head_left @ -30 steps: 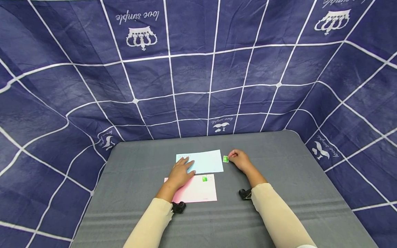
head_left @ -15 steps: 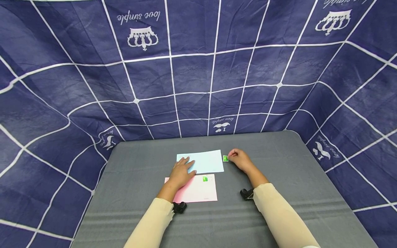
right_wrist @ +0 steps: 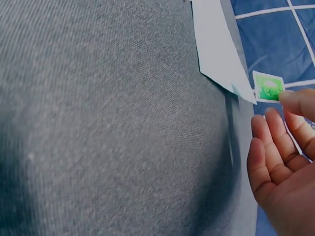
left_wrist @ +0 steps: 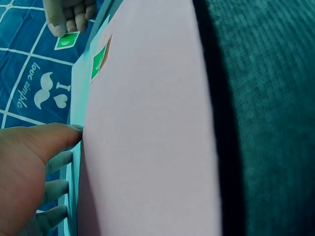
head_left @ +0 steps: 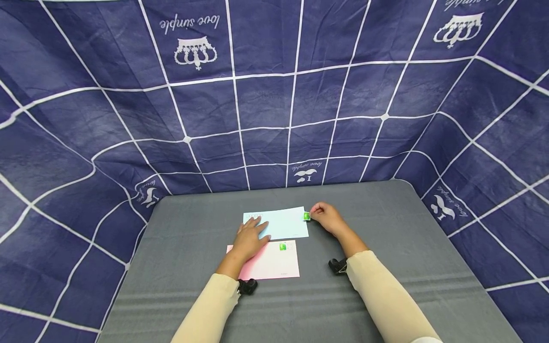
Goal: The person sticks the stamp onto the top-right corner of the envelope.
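Observation:
My left hand (head_left: 250, 238) rests with spread fingers on the left part of a light blue envelope (head_left: 283, 226), its wrist over a pink envelope (head_left: 270, 264). Between thumb and finger, my right hand (head_left: 328, 219) pinches a green postage stamp with a white border (right_wrist: 269, 87) by its edge. In the head view this stamp overlaps the blue envelope's right edge near the top corner; in the right wrist view it appears raised above the envelope. Another green stamp (head_left: 283, 247) lies on the pink envelope's upper right part.
A grey cloth-covered table (head_left: 180, 247) bears both envelopes. Behind it and at its sides hangs a dark blue curtain (head_left: 266, 105) with white lines. Each wrist wears a black camera mount (head_left: 247, 287).
My right hand has moved left and slightly away from me, bringing the stamp from beside the blue envelope to over its right edge. The left hand has stayed in place.

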Demonstrator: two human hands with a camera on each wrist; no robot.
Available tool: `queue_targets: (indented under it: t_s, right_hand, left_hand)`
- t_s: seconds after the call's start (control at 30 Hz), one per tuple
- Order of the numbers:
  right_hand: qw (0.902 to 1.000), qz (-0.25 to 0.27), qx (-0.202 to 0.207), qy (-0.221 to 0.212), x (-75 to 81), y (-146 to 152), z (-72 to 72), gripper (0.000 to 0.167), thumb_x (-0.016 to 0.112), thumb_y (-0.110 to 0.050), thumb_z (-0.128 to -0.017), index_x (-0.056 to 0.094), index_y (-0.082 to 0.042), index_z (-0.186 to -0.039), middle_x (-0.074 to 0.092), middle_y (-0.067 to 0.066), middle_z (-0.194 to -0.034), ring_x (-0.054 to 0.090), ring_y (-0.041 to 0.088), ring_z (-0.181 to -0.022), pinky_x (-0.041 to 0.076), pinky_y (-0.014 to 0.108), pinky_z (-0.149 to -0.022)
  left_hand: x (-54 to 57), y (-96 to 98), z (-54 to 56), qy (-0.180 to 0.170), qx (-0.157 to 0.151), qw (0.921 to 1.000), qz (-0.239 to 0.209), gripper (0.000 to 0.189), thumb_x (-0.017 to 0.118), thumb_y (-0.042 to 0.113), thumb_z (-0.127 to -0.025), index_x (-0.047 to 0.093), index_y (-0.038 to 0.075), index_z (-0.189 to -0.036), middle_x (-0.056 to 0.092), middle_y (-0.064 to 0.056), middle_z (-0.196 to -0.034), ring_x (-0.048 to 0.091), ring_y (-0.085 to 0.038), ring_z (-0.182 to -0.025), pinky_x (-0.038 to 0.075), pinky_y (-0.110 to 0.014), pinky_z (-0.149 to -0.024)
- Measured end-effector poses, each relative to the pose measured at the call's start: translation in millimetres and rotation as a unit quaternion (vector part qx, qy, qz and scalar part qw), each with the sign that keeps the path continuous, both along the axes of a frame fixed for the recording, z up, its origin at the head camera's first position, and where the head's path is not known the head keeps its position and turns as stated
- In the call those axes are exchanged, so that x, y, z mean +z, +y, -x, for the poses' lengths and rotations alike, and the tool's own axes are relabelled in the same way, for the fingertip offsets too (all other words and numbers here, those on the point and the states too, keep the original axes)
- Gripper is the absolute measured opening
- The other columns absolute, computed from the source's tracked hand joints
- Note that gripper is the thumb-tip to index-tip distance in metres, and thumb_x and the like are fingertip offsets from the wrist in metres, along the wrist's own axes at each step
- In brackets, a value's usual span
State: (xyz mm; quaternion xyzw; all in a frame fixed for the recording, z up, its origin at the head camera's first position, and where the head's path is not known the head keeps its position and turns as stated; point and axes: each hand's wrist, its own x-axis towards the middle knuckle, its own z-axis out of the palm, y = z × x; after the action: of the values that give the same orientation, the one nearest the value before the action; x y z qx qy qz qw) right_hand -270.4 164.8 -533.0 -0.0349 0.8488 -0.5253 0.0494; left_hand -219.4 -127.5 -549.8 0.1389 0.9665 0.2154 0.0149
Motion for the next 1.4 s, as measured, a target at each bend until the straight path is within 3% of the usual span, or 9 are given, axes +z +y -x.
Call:
queue_targets:
  t_s: [0.43,0.8,1.4]
  right_hand:
    - [0.9996,-0.023,0.016,0.007,3.2,-10.6,4.9,0.011,0.068,-0.011,-0.093,0.066,-0.001,-0.096,0.068,0.008,-0.089,0.058,0.01,-0.076,0.047,0.023,-0.071]
    - [0.9995,0.003,0.032,0.002,6.0,-21.3,7.9,0.01,0.066,-0.007,-0.093,0.065,0.002,-0.097,0.069,0.011,-0.091,0.058,0.008,-0.077,0.047,0.022,-0.073]
    - [0.9977,-0.048,0.046,0.01,3.7,-30.9,16.9,0.01,0.065,-0.009,-0.095,0.065,0.0,-0.096,0.067,0.009,-0.09,0.059,0.012,-0.08,0.047,0.023,-0.073]
  left_hand:
    - [-2.4,-0.3,-1.3,-0.013,-0.002,0.9999,-0.005,0.052,0.064,0.038,-0.098,0.058,0.014,-0.144,0.043,-0.014,-0.159,0.031,-0.039,-0.152,0.022,-0.066,-0.121]
    - [-4.6,-3.3,0.2,-0.014,-0.006,0.9998,-0.014,0.053,0.064,0.039,-0.098,0.057,0.015,-0.145,0.042,-0.014,-0.16,0.029,-0.038,-0.153,0.02,-0.064,-0.122]
    - [-6.2,-6.4,2.5,-0.02,-0.01,0.9995,-0.022,0.054,0.065,0.039,-0.097,0.057,0.016,-0.145,0.042,-0.012,-0.16,0.029,-0.038,-0.153,0.02,-0.063,-0.123]
